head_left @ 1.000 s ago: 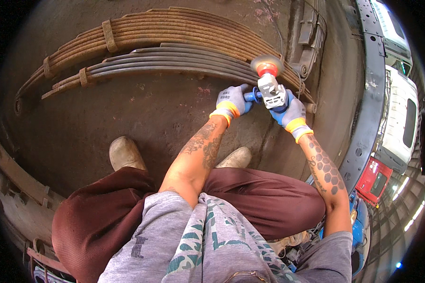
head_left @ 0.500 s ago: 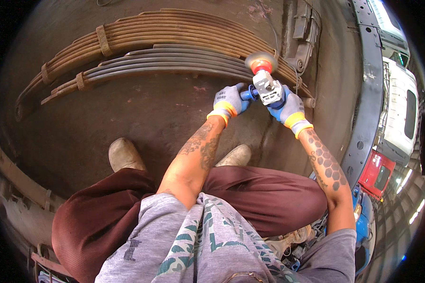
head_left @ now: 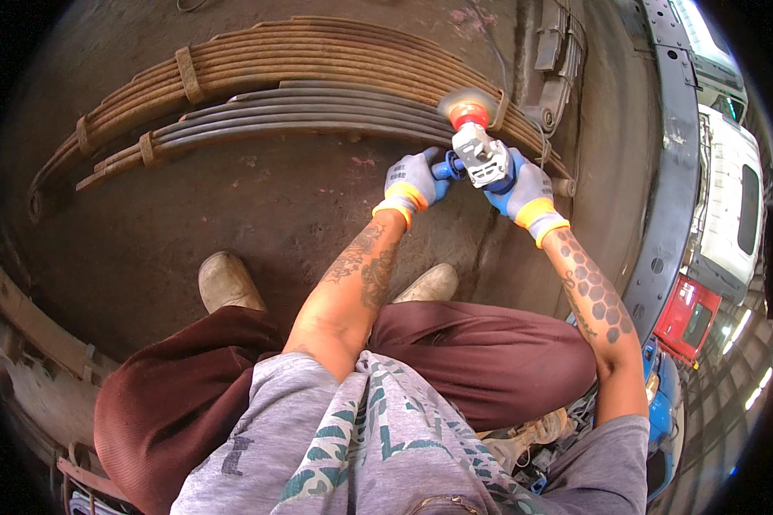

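Observation:
Both my hands hold an angle grinder (head_left: 483, 158) with a white head, blue body and red-hubbed round wheel, blurred as if spinning. My gloved left hand (head_left: 415, 178) is closed round the blue side handle. My gloved right hand (head_left: 526, 189) grips the body, partly hiding it. The wheel (head_left: 470, 110) lies over the right end of a leaf spring (head_left: 301, 112) whose leaves are bare grey there and in the middle, brown toward the left end. Whether it touches the metal I cannot tell. Behind it lies a larger rusty leaf spring (head_left: 292, 53) with clamp bands.
More spring parts (head_left: 551, 64) lie at the upper right, near a thin cable (head_left: 500, 53) running toward the grinder. A long dark steel beam (head_left: 672, 146) with holes stands at the right, with white, red and blue vehicle cabs beyond. My boots (head_left: 229, 281) rest on the dirty floor.
The grinder and both hands have shifted slightly left, moving the wheel a little along the grey spring. The springs have not moved.

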Available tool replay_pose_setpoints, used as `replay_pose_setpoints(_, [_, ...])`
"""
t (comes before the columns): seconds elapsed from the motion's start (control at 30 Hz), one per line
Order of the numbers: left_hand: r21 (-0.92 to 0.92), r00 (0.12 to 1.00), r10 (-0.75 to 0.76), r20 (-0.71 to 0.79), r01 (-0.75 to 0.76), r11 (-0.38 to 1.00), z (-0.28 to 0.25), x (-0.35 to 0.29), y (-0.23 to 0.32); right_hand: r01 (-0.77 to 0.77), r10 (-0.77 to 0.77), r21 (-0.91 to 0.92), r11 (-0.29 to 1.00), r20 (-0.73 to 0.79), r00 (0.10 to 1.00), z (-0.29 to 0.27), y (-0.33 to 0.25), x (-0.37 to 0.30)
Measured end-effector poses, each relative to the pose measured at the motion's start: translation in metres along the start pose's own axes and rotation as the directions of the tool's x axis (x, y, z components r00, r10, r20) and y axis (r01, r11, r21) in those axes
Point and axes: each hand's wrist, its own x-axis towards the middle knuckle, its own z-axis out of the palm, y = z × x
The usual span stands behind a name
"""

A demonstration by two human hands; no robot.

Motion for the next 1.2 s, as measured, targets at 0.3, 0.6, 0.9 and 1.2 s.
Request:
replay_pose_setpoints(0.3, [-0.002,1.0,-0.01,0.013,0.01,1.0,0.0,-0.007,0.007,0.04,-0.04,0.003,0.999,-0.002,0.999,0.0,0.006,-0.001])
replay_pose_setpoints(0.6, [0.025,0.999,-0.031,0.021,0.03,0.999,0.006,-0.003,0.006,0.029,-0.028,-0.013,1.0,0.032,0.999,0.002,0.016,0.004])
replay_pose_setpoints(0.9, [-0.025,0.999,-0.033,0.005,0.033,0.999,0.01,-0.001,0.004,0.099,-0.099,-0.043,0.994,-0.011,0.995,0.003,0.018,0.006])
replay_pose_setpoints(1.2, [-0.007,0.999,-0.041,-0.017,0.041,0.999,0.011,-0.006,0.008,0.042,-0.041,-0.035,0.999,0.038,0.998,-0.003,0.014,0.005])
